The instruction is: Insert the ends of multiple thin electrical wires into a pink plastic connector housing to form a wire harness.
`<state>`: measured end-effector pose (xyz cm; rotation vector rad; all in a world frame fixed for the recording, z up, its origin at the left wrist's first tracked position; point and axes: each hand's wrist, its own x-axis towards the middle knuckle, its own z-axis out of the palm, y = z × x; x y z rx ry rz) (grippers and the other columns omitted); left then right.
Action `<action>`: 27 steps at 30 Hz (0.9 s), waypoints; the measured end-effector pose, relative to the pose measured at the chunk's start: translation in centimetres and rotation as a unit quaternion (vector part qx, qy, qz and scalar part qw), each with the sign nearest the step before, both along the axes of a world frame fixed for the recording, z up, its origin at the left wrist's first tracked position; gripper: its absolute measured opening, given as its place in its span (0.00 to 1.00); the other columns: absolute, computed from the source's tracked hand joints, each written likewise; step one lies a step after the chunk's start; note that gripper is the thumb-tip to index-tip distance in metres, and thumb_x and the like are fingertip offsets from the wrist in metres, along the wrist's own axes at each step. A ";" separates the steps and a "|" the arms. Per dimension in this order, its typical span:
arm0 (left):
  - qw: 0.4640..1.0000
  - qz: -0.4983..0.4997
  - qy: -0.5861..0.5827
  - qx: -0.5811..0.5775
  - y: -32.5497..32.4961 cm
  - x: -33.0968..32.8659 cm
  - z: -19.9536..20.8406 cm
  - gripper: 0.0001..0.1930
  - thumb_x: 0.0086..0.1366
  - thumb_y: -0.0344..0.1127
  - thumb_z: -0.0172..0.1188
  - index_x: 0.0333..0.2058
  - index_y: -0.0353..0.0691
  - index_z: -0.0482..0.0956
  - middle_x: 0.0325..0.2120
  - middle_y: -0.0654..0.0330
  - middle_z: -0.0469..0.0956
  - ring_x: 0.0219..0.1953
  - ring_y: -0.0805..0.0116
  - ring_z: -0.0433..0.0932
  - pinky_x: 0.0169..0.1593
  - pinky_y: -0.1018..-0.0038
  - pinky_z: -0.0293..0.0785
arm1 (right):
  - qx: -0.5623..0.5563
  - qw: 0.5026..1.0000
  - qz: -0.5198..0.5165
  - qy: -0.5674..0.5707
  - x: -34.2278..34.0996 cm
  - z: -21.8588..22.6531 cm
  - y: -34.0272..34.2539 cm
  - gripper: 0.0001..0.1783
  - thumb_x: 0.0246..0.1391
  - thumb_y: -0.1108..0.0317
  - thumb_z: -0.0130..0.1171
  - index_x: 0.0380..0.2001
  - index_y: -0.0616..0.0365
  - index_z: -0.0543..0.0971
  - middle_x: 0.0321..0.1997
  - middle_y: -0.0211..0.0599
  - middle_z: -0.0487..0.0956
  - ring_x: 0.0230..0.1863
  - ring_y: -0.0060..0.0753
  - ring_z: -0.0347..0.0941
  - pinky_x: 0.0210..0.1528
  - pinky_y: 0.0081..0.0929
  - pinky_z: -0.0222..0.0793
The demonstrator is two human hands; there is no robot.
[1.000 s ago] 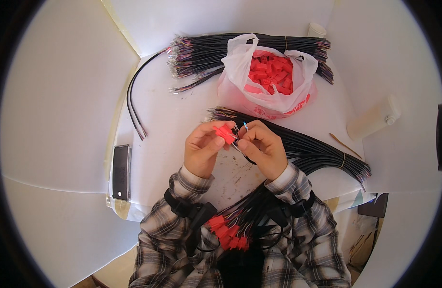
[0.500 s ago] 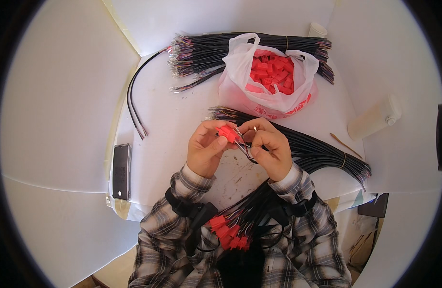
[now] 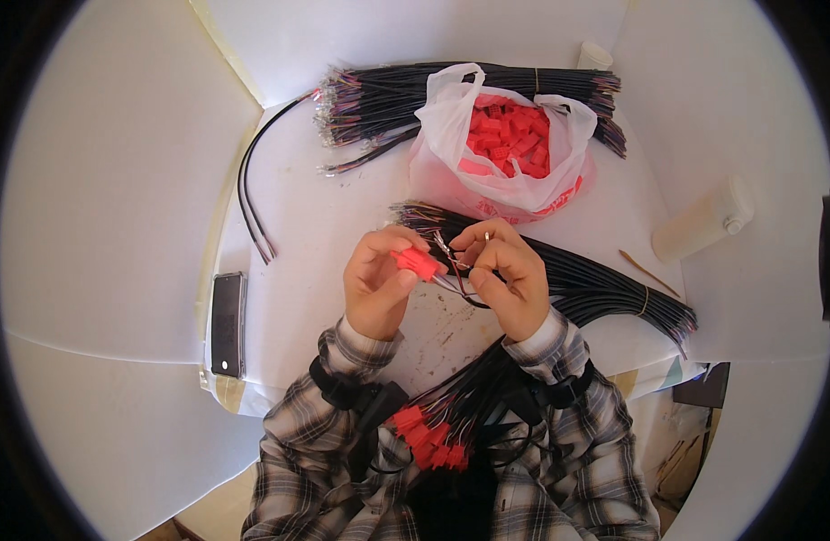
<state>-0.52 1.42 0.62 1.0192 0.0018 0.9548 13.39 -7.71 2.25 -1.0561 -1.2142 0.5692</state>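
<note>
Between the thumb and fingers of my left hand (image 3: 379, 281) is a red plastic connector housing (image 3: 417, 262). Thin wires (image 3: 447, 283) run out of its right end toward my right hand (image 3: 505, 275). My right hand pinches loose wires with small metal terminals (image 3: 440, 242), apart from the housing. The black cable these wires belong to is mostly hidden by my right hand. In front of my body lies a bunch of black cables (image 3: 474, 383), with red connector housings (image 3: 424, 437) on their ends.
A white plastic bag (image 3: 483, 191) full of red housings (image 3: 510, 135) stands at the back. Behind it lies a large cable bundle (image 3: 379, 104); another bundle (image 3: 577, 266) lies at right. A phone (image 3: 228, 323) is at left, a pale bottle (image 3: 703, 221) at right. White walls enclose the table.
My left hand has moved slightly left with the red housing, away from my right hand. The loose terminals now stand apart from the housing and show more plainly.
</note>
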 end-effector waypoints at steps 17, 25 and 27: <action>0.996 0.014 0.017 0.090 -0.4 -0.4 0.6 0.13 0.53 0.29 0.55 0.37 0.38 0.64 0.36 0.53 0.63 0.32 0.58 0.74 0.40 0.65 0.73 | -0.027 0.999 0.002 0.033 -0.1 -0.2 0.1 0.05 0.47 0.73 0.52 0.22 0.64 0.71 0.35 0.38 0.69 0.29 0.19 0.66 0.31 0.14 0.64; 0.991 0.030 0.012 0.132 -0.4 -0.5 0.9 0.11 0.56 0.23 0.49 0.39 0.34 0.64 0.38 0.52 0.64 0.41 0.61 0.69 0.48 0.57 0.68 | -0.079 0.995 0.005 0.069 -0.4 -0.4 0.2 0.06 0.49 0.70 0.53 0.24 0.62 0.71 0.30 0.32 0.70 0.28 0.17 0.66 0.29 0.14 0.63; 0.990 0.039 0.017 0.133 -0.1 -0.4 0.8 0.11 0.56 0.24 0.49 0.39 0.34 0.64 0.38 0.53 0.64 0.42 0.62 0.68 0.49 0.56 0.67 | -0.125 0.990 -0.009 0.067 -0.6 0.0 -0.1 0.07 0.50 0.70 0.53 0.25 0.62 0.70 0.25 0.29 0.71 0.26 0.15 0.65 0.29 0.14 0.62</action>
